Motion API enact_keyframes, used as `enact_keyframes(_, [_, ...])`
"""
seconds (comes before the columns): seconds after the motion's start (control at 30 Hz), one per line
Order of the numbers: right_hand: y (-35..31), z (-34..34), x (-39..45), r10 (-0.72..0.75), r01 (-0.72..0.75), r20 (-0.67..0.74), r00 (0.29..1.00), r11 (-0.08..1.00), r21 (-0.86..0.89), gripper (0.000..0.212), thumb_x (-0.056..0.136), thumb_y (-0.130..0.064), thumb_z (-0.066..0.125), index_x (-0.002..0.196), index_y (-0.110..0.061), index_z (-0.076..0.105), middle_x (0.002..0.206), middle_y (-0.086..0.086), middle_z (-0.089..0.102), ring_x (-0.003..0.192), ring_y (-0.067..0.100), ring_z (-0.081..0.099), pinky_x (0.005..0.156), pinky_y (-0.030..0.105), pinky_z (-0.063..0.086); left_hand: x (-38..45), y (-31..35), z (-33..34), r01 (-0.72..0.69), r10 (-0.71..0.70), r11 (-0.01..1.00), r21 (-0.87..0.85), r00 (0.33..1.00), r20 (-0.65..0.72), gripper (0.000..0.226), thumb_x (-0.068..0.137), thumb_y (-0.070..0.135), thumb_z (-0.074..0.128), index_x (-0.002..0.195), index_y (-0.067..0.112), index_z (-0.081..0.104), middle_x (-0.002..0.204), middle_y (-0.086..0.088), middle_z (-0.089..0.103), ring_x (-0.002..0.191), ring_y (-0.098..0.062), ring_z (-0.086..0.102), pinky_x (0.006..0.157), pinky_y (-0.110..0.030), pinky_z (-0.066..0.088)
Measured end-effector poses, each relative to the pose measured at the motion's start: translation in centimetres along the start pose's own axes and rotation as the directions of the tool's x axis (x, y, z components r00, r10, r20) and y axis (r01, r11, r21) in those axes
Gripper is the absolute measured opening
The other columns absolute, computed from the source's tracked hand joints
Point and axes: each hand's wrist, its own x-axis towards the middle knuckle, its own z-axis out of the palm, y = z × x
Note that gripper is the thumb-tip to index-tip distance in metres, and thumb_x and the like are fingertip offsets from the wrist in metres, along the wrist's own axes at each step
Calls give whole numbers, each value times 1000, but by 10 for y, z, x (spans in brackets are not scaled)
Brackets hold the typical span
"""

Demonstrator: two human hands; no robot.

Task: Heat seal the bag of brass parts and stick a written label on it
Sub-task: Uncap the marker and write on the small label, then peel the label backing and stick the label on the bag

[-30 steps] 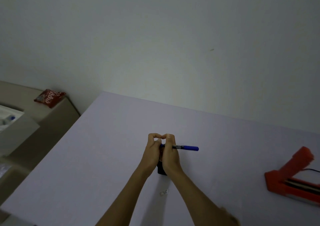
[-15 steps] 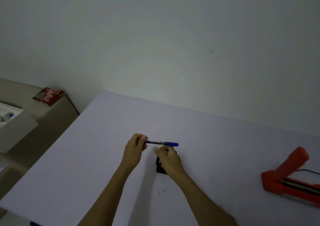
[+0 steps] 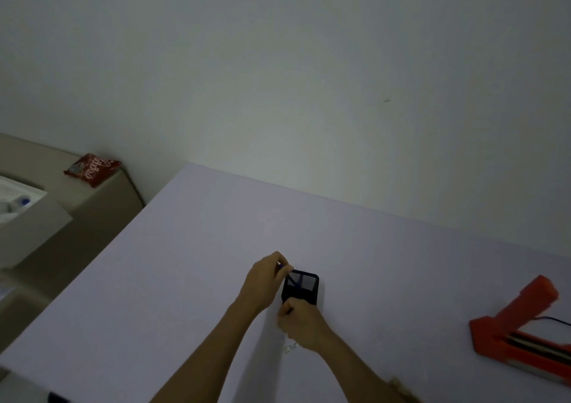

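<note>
Head view: left hand (image 3: 265, 282) angles pen (image 3: 290, 277) into holder (image 3: 304, 285).

A single head-worn wide-angle view looks forward and down from above the near edge of the worktop (image 3: 185, 279), facing the bare wall (image 3: 309, 63) behind it. Both forearms reach in from the bottom edge; the wall fills the upper half, and the frame tilts slightly.
</note>
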Motion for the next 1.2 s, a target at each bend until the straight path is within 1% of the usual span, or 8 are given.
enact_keyframes(0.13, [13,-1,-1,0,0,-2,1000,1000,13,6,89,-12,58,86,-16,57,84,-2,59,74,9,55,73,25,51,2,-6,8,2,-3,1000,12,994,112,19,97,28,52,102,12,60,92,-4,64,71,-8,54,64,-21,46])
enact_keyframes(0.23, [22,-5,-2,1,-1,-13,1000,1000,13,15,88,-11,61,80,-23,56,81,-5,60,71,7,56,75,25,52,4,-9,11,16,-20,999,28,988,155,22,97,33,51,113,18,55,99,-5,64,84,-16,61,72,-29,52])
enact_keyframes(0.33, [28,-6,-4,-11,11,-29,1000,1000,6,20,87,-11,63,78,-26,54,78,-7,58,70,5,55,73,22,51,1,-11,13,23,-27,999,41,992,120,28,96,35,51,121,21,50,97,-3,63,83,-15,60,71,-24,49])
enact_keyframes(0.43, [33,-4,-6,-49,48,-60,997,999,-12,20,87,-13,66,82,-27,53,74,-10,55,66,1,52,59,7,42,-11,-15,13,-48,49,996,78,999,-15,24,96,35,51,116,22,51,91,4,58,78,-9,56,68,-21,48])
enact_keyframes(0.53, [40,-3,-5,-86,83,-97,992,996,-35,18,87,-12,67,89,-24,55,74,-9,54,64,1,50,56,6,40,-30,-20,16,-162,177,978,130,978,-114,15,96,28,52,109,21,54,87,9,52,76,-5,51,64,-16,44])
enact_keyframes(0.7, [57,2,1,-141,120,-133,981,980,-158,22,84,-18,70,98,-24,55,85,-9,53,72,1,49,59,8,37,-54,-40,34,-256,263,949,185,965,-13,12,93,20,56,104,16,57,90,6,55,76,-3,48,62,-15,42])
enact_keyframes(1.0, [87,17,10,-72,36,-120,990,960,-276,37,87,-21,69,120,-12,56,114,8,56,98,20,57,82,28,47,-72,-78,78,-68,-18,957,282,957,291,42,87,28,61,125,15,48,117,-6,51,105,-19,50,82,-33,49])
enact_keyframes(1.2, [92,35,18,-68,3,-174,982,937,-350,19,91,-9,59,110,-5,60,109,12,62,98,25,61,82,33,50,-76,-82,102,-13,-98,948,319,940,327,38,86,22,64,119,7,53,114,-13,54,103,-29,52,81,-37,48])
